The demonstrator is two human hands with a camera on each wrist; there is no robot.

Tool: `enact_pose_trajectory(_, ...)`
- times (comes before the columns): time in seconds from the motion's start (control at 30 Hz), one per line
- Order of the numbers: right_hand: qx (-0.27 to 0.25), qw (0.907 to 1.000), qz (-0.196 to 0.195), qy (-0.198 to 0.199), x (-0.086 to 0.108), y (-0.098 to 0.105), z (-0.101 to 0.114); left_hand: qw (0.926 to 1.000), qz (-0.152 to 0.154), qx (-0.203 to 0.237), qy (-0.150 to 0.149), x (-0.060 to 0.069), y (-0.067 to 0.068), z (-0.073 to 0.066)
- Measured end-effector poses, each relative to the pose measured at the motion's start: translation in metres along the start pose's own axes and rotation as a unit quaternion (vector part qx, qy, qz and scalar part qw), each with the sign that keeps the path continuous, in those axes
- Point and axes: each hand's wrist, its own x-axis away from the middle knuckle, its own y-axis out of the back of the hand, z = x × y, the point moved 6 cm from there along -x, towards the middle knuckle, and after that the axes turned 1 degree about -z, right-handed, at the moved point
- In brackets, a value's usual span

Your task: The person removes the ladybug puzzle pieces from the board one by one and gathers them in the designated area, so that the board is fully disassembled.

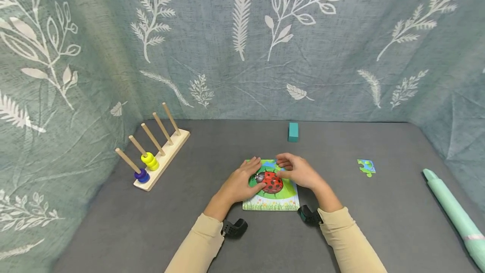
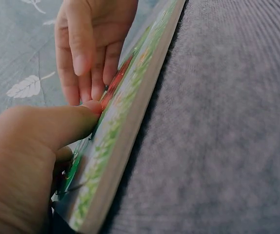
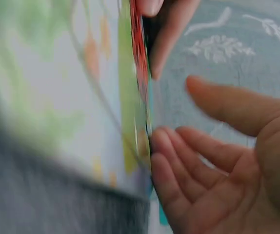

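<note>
A square ladybug puzzle [image 1: 270,204] lies flat on the table in the head view. My left hand [image 1: 238,183] rests along its left side, fingers extended, the thumb touching the picture near the red ladybug [image 1: 273,183]. Over the upper right part is my right hand [image 1: 302,173], its fingers slightly bent. In the right wrist view, the right thumb [image 3: 237,107] stands apart from the fingers, whose tips are at the puzzle's surface; nothing shows between them. Part of the puzzle's top is hidden by the hands. A loose blue-and-green puzzle piece [image 1: 366,167] lies off to the right.
On the left stands a wooden peg rack [image 1: 170,150] with yellow rings [image 1: 150,161] and blue rings [image 1: 142,175]. A teal block [image 1: 293,132] sits behind the puzzle. Toward the right edge lies a pale green tube-shaped object [image 1: 452,210]. A patterned curtain [image 1: 212,45] hangs behind the table.
</note>
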Motion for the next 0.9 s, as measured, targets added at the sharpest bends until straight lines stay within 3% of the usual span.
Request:
enact_pose_trajectory(0.23, 0.092, 0.9950, -0.040, -0.008, -0.001, -0.004, 0.002, 0.9999, 0.005, 0.008, 0.007, -0.002, -0.002, -0.001)
enact_pose_trajectory(0.4, 0.128, 0.9904, -0.052, -0.013, -0.002, -0.010, 0.004, 0.9999, 0.003, 0.002, 0.010, -0.002, -0.002, -0.001)
enact_pose_trajectory(0.9, 0.101, 0.9919, -0.073, 0.022, -0.001, -0.014, 0.003, 0.9997, -0.010, 0.007, 0.020, 0.000, -0.002, 0.002)
